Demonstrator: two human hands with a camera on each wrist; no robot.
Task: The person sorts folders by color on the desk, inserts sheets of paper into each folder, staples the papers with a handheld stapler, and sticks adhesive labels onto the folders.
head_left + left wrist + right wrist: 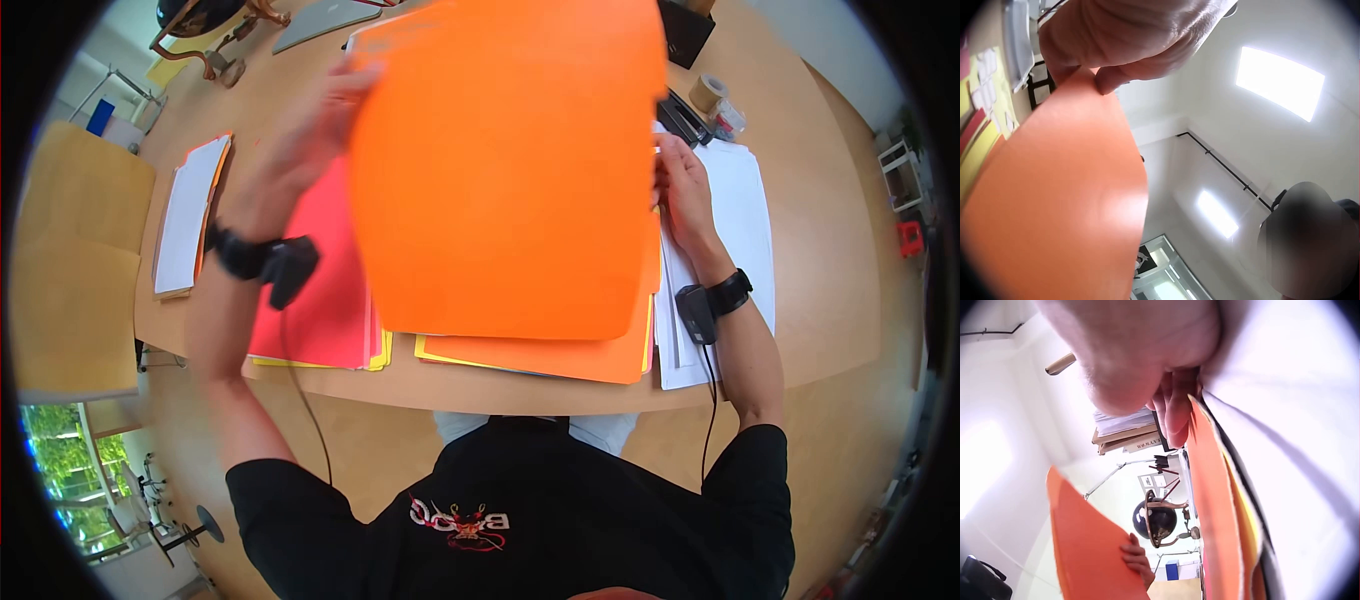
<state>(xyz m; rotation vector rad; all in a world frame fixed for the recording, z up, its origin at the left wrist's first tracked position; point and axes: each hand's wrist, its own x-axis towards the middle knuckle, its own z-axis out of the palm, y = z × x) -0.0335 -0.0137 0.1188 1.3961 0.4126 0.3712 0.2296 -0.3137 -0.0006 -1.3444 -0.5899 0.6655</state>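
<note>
One orange sheet (510,180) points lengthwise forward, pinched by the left hand (322,120); the right hand (686,190) touches one pile (570,362), grip unclear.

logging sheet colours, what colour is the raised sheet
The raised sheet is orange, clearest in the head view.

Head: high, facing down over desk (825,280)
Left wrist: close at left hand (1135,34), facing ceiling (1310,150)
Right wrist: close at right hand (1141,350), facing globe (1159,522)
Head, right wrist share: globe, orange sheet (510,190)
</note>
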